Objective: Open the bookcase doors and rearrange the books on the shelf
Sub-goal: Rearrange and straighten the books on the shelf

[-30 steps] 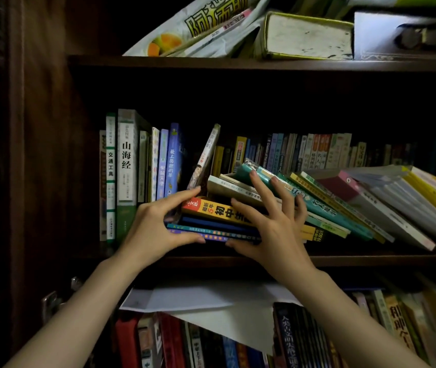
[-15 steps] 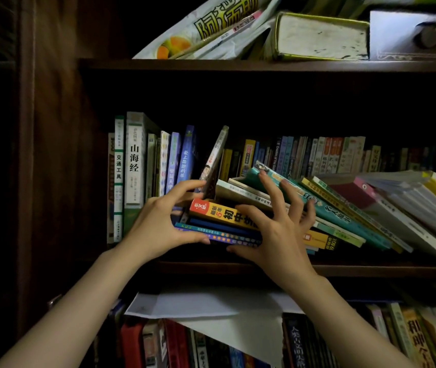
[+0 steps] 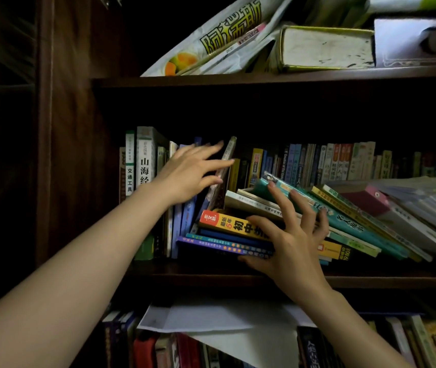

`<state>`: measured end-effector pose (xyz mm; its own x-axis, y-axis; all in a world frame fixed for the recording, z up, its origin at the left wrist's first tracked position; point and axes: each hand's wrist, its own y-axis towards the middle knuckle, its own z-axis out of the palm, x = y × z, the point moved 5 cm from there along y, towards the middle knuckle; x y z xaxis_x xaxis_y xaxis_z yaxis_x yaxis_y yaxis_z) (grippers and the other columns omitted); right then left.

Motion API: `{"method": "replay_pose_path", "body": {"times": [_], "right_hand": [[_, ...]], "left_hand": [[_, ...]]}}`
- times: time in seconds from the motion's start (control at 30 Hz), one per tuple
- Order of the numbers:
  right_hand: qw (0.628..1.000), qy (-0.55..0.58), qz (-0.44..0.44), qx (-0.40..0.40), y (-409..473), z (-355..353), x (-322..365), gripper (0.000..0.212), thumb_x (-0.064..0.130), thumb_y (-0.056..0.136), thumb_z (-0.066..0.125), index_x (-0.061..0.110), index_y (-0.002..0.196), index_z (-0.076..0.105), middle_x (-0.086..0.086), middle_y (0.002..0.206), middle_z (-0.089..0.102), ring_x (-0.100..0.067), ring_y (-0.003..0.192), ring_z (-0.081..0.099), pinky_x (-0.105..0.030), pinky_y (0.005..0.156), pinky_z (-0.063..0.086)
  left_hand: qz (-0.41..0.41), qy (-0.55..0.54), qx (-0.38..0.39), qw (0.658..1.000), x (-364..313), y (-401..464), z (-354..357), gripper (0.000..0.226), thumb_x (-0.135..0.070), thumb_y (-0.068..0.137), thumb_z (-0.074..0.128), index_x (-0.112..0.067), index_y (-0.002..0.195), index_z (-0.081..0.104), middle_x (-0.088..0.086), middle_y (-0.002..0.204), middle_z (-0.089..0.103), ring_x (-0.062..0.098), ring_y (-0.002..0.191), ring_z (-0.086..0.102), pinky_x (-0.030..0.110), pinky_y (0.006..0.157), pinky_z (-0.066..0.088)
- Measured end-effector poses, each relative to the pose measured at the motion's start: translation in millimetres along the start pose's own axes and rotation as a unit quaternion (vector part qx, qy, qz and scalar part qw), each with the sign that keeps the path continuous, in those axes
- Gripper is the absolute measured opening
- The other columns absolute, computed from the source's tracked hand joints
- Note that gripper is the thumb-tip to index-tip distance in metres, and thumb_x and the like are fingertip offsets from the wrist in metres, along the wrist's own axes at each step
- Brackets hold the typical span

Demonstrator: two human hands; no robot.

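The doors are open and the rearranging is in hand. The left hand (image 3: 185, 173), fingers straight, reaches to the thin leaning book (image 3: 223, 171), tilted right on the middle wooden shelf (image 3: 370, 278). The right hand (image 3: 288, 248), fingers spread, presses the slanted stack of books (image 3: 238, 227), spines outward. Next the leaning book probably needs pushing upright.
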<state>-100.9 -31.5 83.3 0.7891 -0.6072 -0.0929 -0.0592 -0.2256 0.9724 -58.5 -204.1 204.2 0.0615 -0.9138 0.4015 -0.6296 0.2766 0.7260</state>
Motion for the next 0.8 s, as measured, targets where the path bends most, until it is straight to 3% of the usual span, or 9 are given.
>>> {"method": "replay_pose_path", "body": {"times": [0.23,0.4,0.53,0.7,0.8], "right_hand": [[1.0,-0.002,0.006,0.002,0,0,0,0.07,0.047,0.044,0.09,0.028,0.108,0.069,-0.007,0.151,0.031,-0.039,0.138,0.022,-0.069,0.1,0.015],[1.0,-0.004,0.01,-0.016,1,-1,0,0.064,0.048,0.044,0.089,0.028,0.103,0.072,-0.007,0.148,0.036,-0.038,0.134,0.025,-0.067,0.099,0.017],[1.0,-0.011,0.009,-0.024,2,-1,-1,0.061,0.05,0.046,0.088,0.027,0.1,0.072,-0.007,0.147,0.037,-0.038,0.133,0.027,-0.068,0.097,0.021],[0.999,-0.01,0.02,-0.024,5,-2,-5,0.058,0.047,0.045,0.09,0.027,0.096,0.073,-0.007,0.146,0.041,-0.037,0.132,0.027,-0.069,0.095,0.023],[0.999,-0.004,0.03,-0.016,11,-4,-9,0.058,0.046,0.043,0.091,0.027,0.095,0.073,-0.007,0.146,0.041,-0.037,0.13,0.028,-0.069,0.093,0.025]], "left_hand": [[-0.003,0.071,-0.07,0.995,10,-17,5,0.056,-0.049,0.087,0.056,-0.024,0.136,0.049,0.007,0.153,0.029,0.028,0.138,0.032,0.041,0.115,0.012],[-0.024,0.123,-0.082,0.989,20,-28,12,0.029,-0.037,0.088,0.059,-0.018,0.109,0.065,0.012,0.15,0.035,0.031,0.138,0.032,0.044,0.113,0.01],[-0.035,0.099,-0.08,0.991,21,-32,10,0.022,-0.034,0.092,0.055,-0.022,0.104,0.068,0.008,0.149,0.037,0.029,0.142,0.023,0.042,0.115,0.002],[-0.029,0.093,-0.088,0.991,19,-34,6,0.015,-0.028,0.089,0.061,-0.021,0.099,0.07,0.005,0.139,0.051,0.031,0.14,0.029,0.043,0.113,0.0],[-0.022,0.094,-0.069,0.993,17,-38,4,0.021,-0.034,0.09,0.058,-0.023,0.106,0.067,0.003,0.141,0.049,0.028,0.142,0.023,0.044,0.113,-0.008]]}}
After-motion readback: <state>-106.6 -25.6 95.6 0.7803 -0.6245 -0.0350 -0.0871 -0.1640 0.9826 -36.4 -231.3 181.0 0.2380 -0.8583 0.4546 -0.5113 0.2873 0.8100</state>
